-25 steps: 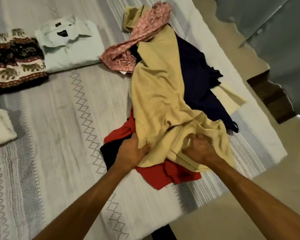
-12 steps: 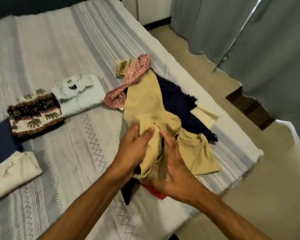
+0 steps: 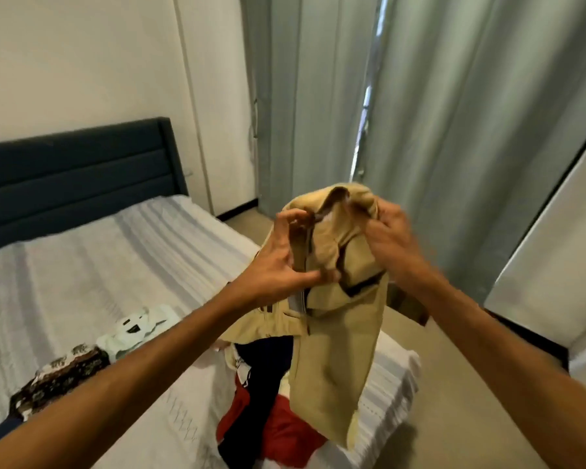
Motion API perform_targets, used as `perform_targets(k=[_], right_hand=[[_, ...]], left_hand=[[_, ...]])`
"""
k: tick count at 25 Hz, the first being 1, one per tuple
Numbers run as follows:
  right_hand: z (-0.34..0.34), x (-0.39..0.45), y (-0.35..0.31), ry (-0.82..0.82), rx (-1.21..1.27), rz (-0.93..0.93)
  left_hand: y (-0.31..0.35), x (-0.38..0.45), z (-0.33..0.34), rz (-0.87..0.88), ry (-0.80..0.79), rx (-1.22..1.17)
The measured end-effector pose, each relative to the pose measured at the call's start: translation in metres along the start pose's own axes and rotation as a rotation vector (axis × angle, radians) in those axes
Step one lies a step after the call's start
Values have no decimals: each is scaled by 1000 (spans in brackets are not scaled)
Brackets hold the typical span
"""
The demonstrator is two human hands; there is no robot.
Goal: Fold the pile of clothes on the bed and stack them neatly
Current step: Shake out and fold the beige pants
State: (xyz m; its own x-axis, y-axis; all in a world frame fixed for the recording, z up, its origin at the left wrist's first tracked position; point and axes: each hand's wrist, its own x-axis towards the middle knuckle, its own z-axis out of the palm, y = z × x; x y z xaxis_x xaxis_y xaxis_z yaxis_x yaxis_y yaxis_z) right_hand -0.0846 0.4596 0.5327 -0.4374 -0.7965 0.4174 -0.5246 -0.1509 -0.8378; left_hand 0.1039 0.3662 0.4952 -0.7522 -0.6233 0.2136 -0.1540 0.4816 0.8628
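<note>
I hold tan trousers (image 3: 335, 350) up in the air above the bed (image 3: 82, 265). My left hand (image 3: 278, 265) pinches the waistband near the zip with thumb and curled fingers. My right hand (image 3: 389, 238) grips the other side of the waistband. The legs hang down over the unfolded pile: a red garment (image 3: 285, 431) and a dark navy garment (image 3: 261, 374) near the bed's corner. Two folded items lie to the left: a pale green shirt (image 3: 139, 328) and an elephant-print cloth (image 3: 58, 377).
A dark blue headboard (image 3: 75, 174) stands at the far end of the bed. Grey-green curtains (image 3: 454, 130) hang to the right, with beige floor (image 3: 454, 384) between them and the bed. A white panel (image 3: 555, 248) stands at the right edge.
Both hands have lifted the tan trousers off the pile to chest height. My view has tilted up from the bed towards the wall and curtains.
</note>
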Motion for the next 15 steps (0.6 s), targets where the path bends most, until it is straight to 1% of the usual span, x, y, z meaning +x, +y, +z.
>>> perform_targets(k=[2, 4, 6, 7, 8, 9, 11, 12, 13, 15], right_hand=[[-37, 17, -55, -9, 66, 7], [-73, 17, -101, 7, 141, 16], [-112, 12, -128, 58, 214, 25], [-131, 8, -133, 89, 240, 35], [-146, 5, -136, 127, 247, 48], [-163, 2, -136, 175, 242, 61], [-199, -4, -134, 253, 271, 69], [-215, -8, -133, 277, 288, 82], [-230, -10, -132, 297, 282, 98], [-259, -16, -136, 290, 227, 83]], left_hand=[[42, 5, 7, 158, 92, 187], [81, 10, 14, 249, 175, 290], [101, 15, 18, 346, 223, 523], [106, 18, 22, 397, 212, 674], [107, 19, 26, 405, 149, 797], [109, 22, 31, 369, 44, 852], [117, 30, 48, 244, -172, 764], [121, 35, 58, 236, -220, 728], [127, 42, 70, 268, -208, 752], [137, 54, 95, 337, -103, 818]])
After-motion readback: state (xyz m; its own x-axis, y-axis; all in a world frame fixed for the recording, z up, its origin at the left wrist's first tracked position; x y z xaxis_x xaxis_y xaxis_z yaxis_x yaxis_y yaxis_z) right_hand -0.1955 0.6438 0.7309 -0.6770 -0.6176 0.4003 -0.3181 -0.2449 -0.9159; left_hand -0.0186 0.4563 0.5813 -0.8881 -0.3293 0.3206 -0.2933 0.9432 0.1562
